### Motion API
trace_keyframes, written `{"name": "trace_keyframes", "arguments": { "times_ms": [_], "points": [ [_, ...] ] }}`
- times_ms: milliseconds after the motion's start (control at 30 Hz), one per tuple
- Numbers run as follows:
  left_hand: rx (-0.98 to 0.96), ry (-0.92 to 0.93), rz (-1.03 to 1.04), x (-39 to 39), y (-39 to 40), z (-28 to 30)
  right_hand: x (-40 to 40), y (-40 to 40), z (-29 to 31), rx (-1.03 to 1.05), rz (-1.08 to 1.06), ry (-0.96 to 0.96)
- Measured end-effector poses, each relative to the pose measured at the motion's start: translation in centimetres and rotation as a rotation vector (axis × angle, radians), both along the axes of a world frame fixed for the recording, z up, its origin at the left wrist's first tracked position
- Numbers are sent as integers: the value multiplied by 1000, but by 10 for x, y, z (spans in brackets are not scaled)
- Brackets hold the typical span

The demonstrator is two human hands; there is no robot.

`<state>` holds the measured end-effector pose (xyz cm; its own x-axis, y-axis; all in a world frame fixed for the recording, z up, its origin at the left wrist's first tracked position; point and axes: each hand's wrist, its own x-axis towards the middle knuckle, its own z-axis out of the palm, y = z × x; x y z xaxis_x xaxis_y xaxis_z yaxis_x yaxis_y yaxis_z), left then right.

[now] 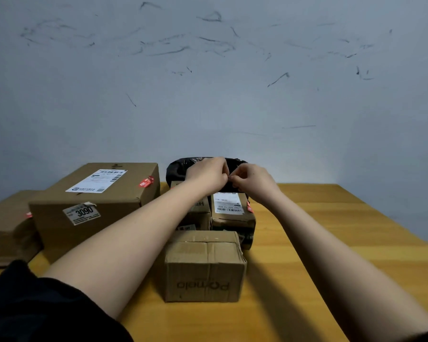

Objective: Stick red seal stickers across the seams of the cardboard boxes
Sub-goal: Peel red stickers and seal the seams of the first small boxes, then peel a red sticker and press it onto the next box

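My left hand and my right hand meet fingertip to fingertip above the far boxes, pinching something tiny between them; a speck of red shows there, too small to name. Below them stands a small box with a white label and a red seal sticker on its right edge. A plain small box printed "Pomelo" sits nearest me. A large box on the left bears a red seal sticker on its top right edge.
A black plastic bag lies behind my hands against the scuffed wall. Another box is partly hidden under my left forearm. A flat box with a red sticker lies at the far left. All rest on a yellow wooden table.
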<state>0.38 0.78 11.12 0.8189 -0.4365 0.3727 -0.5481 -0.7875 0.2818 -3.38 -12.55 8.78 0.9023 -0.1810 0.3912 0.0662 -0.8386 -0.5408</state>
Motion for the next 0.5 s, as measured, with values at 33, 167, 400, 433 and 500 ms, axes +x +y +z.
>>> {"name": "trace_keyframes", "arguments": {
  "times_ms": [33, 167, 400, 433, 500],
  "points": [
    [-10, 6, -3, -4, 0, -3, -4, -1, -3, 1, -4, 2],
    [-34, 19, -26, -22, -1, -14, -22, -10, -16, -3, -46, 15],
    [43, -23, -108, -57, -28, -29, -60, -43, -47, 22, -141, 65],
    [61, -40, -127, -62, -35, -31, -66, -49, -51, 22, -158, 80],
    [87, -53, -165, -73, -50, -38, -78, -62, -62, 23, -196, 110]
  ]
}}
